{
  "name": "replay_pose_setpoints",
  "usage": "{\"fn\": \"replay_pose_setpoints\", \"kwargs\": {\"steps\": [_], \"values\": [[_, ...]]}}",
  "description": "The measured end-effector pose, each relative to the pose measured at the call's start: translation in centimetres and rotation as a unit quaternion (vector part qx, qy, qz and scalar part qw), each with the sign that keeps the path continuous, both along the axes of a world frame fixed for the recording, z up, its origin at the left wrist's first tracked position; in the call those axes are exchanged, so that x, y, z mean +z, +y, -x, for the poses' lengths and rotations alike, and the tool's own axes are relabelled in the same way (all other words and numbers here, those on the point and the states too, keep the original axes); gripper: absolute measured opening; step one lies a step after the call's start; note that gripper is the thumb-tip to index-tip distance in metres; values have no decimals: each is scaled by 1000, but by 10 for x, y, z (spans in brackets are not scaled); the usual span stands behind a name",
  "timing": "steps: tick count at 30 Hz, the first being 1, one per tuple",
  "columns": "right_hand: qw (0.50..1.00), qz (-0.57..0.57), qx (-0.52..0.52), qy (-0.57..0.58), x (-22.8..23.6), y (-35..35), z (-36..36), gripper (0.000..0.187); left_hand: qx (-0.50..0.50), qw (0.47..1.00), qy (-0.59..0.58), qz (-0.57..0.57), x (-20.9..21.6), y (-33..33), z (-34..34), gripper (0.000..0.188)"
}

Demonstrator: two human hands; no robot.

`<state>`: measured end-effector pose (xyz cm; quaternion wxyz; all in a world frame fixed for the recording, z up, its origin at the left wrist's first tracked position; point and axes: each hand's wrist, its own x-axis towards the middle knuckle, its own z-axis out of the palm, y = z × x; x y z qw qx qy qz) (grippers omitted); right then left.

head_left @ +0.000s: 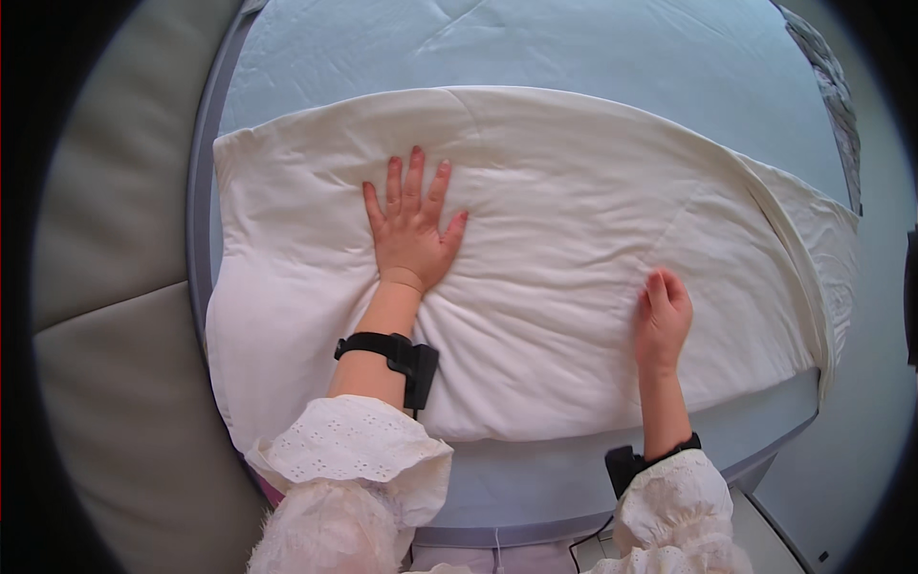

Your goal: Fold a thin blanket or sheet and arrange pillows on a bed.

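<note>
A large white cloth [564,191], wrinkled and with a folded edge on its right side, lies across a light blue covered surface. My left hand [411,234] is pressed flat on the cloth, left of the middle, fingers spread, and creases fan out from around its wrist. Over the right part of the cloth is my right hand [665,316], its fingers curled and the thumb against them in a pinch. Whether cloth is caught between those fingertips I cannot make out.
The light blue surface [574,48] shows beyond and in front of the cloth, with a grey rim [203,191]. A grey-beige padded panel [115,191] runs along the left. Grey crumpled fabric [830,96] lies at the far right. Black bands with small boxes [421,375] sit on both forearms.
</note>
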<state>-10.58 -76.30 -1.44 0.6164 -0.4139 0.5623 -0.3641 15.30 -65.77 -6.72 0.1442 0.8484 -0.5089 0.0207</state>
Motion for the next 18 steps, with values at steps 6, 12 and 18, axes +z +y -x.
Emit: {"fn": "replay_pose_setpoints", "kwargs": {"steps": [6, 12, 18], "values": [[917, 19, -136, 374, 25, 64, 348, 16, -18, 992, -57, -110, 7, 0, -1, 57], [749, -8, -221, 625, 74, 219, 622, 12, -24, 957, 58, -284, 33, 84, 32, 52], [663, -38, -235, 710, 118, 254, 722, 12, 2, 953, 68, -294, 102, 135, 144, 59]]}}
